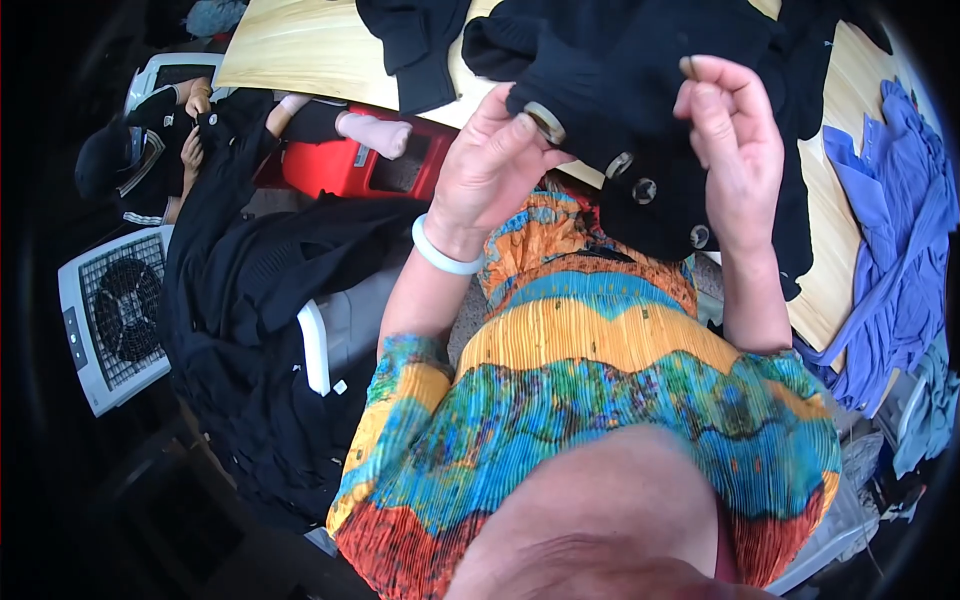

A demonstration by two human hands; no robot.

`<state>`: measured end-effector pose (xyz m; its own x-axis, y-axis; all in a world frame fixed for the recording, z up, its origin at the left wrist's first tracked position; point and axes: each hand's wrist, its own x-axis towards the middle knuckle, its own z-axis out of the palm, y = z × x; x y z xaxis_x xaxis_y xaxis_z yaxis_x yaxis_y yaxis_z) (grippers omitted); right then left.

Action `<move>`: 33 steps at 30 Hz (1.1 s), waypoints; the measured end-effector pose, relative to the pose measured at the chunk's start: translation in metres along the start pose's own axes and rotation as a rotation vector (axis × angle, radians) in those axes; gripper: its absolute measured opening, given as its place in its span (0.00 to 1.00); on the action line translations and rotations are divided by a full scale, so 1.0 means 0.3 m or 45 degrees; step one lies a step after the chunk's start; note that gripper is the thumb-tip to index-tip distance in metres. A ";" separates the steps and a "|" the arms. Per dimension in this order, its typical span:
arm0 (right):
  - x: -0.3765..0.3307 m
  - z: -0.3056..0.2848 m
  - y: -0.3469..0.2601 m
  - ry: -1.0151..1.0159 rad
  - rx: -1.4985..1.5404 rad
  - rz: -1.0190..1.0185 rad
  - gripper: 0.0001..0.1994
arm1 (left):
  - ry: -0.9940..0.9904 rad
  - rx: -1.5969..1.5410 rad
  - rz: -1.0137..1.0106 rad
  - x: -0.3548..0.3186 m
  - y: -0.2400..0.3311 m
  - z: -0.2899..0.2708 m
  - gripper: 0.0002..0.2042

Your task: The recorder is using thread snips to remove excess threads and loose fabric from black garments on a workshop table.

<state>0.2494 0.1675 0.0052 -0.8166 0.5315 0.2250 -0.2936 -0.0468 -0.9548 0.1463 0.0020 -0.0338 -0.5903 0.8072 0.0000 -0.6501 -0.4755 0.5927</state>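
- My own pleated, many-coloured dress is filling the near part of the view, and a blurred patch of skin at the lower edge is hiding its hem.
- My left hand, a pale bangle sitting at its wrist, is pinching a round ringed button on the black garment; its grip is narrow and closed on that button and the cloth under it.
- My right hand is holding the same garment's edge between thumb and fingers; something small is showing at the fingertips, too blurred to name.
- The garment is hanging in the air between both hands, just above my lap, three more buttons showing below.
- The wooden worktop is lying beyond, partly covered by dark cloth.
- Blue clothing is draping over its right end, cut off by the dark rim.
- Far left, another person's hands are working on black fabric near a grey fan.
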 end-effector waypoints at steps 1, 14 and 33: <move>0.014 -0.015 0.013 -0.002 -0.029 -0.025 0.11 | 0.001 -0.002 0.000 0.005 0.009 0.012 0.11; 0.067 -0.008 0.043 -0.501 -0.479 -0.193 0.20 | 0.109 -0.033 -0.068 0.058 0.100 -0.004 0.13; 0.116 0.116 -0.034 -0.286 0.004 -0.011 0.13 | 0.085 0.423 0.111 0.011 0.054 0.099 0.14</move>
<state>0.2067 0.1571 0.0296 -0.9042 0.3302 0.2710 -0.3023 -0.0463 -0.9521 0.1480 0.0073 -0.0004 -0.6741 0.7384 0.0159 -0.4111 -0.3930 0.8226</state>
